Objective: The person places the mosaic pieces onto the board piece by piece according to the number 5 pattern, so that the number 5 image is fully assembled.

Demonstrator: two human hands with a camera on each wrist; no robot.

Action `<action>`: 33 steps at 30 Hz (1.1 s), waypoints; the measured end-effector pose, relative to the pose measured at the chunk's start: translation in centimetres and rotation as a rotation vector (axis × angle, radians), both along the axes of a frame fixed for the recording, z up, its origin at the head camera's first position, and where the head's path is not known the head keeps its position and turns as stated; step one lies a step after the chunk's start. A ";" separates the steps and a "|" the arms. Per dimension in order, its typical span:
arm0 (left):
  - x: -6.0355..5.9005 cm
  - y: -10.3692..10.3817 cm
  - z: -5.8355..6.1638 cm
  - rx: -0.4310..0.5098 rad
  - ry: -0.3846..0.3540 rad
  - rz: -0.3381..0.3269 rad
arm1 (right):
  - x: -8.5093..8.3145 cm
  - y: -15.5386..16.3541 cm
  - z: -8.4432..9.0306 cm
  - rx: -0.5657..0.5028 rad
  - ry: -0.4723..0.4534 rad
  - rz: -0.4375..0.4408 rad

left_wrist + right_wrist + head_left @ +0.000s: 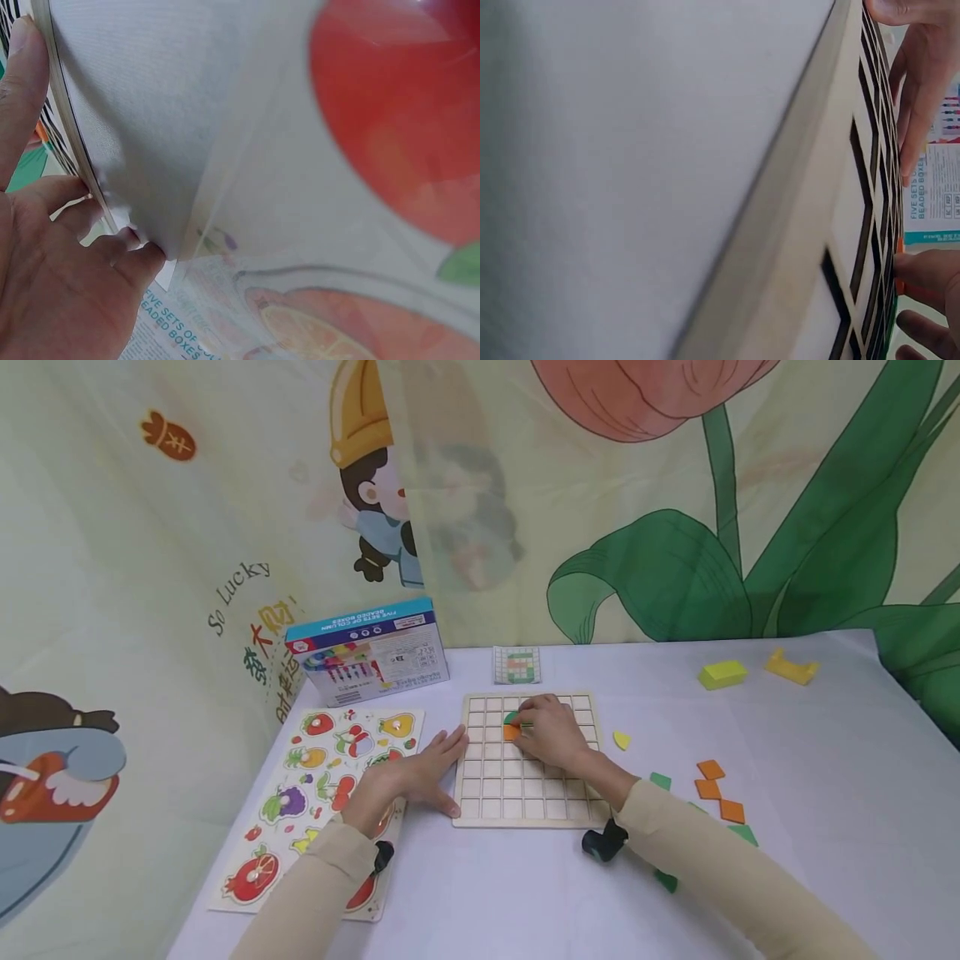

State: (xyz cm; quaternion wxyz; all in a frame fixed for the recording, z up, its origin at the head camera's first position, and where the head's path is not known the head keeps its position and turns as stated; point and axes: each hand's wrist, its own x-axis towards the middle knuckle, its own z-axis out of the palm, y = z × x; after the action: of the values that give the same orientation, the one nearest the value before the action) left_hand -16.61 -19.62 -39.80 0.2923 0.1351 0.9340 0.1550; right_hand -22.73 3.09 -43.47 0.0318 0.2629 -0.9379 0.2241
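A pale wooden grid board (525, 785) lies on the white table in the head view. My left hand (416, 777) rests flat against its left edge, fingers straight; in the left wrist view that hand (52, 285) lies along the board's rim (71, 135). My right hand (547, 731) sits on the board's upper middle, fingers curled over an orange piece (512, 732) with a green piece (510, 718) just above it. The right wrist view shows the board (855, 225) edge-on, my right fingertips (930, 274) on the orange piece, and my left fingers (919, 97) beyond.
A fruit puzzle board (322, 777) lies left of the grid. A blue beaded-boxes carton (367, 652) and a pattern card (517, 664) stand behind it. To the right lie loose orange tiles (712, 789), green tiles (660, 781), a yellow wedge (621, 740) and two yellow blocks (723, 674).
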 end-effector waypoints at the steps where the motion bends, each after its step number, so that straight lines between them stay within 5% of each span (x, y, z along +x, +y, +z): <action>1: 0.0 0.0 0.1 -0.002 0.001 0.000 | 0.0 0.0 -0.1 -0.001 0.001 -0.003; 18: 0.0 0.1 0.2 0.001 -0.013 0.010 | 0.2 3.3 1.1 -0.122 -0.093 0.038; 25: 0.0 -0.1 0.1 0.011 -0.010 0.005 | -0.4 9.6 1.1 -0.130 -0.191 0.087; 33: 0.0 0.1 0.3 0.002 -0.022 0.015 | 1.0 20.2 1.5 -0.049 -0.365 -0.024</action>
State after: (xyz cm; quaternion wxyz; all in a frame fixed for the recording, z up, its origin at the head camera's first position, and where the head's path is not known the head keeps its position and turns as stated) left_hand -16.57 -19.56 -39.53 0.3014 0.1269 0.9314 0.1597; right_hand -21.73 23.25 -41.97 -0.1297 0.2059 -0.9254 0.2907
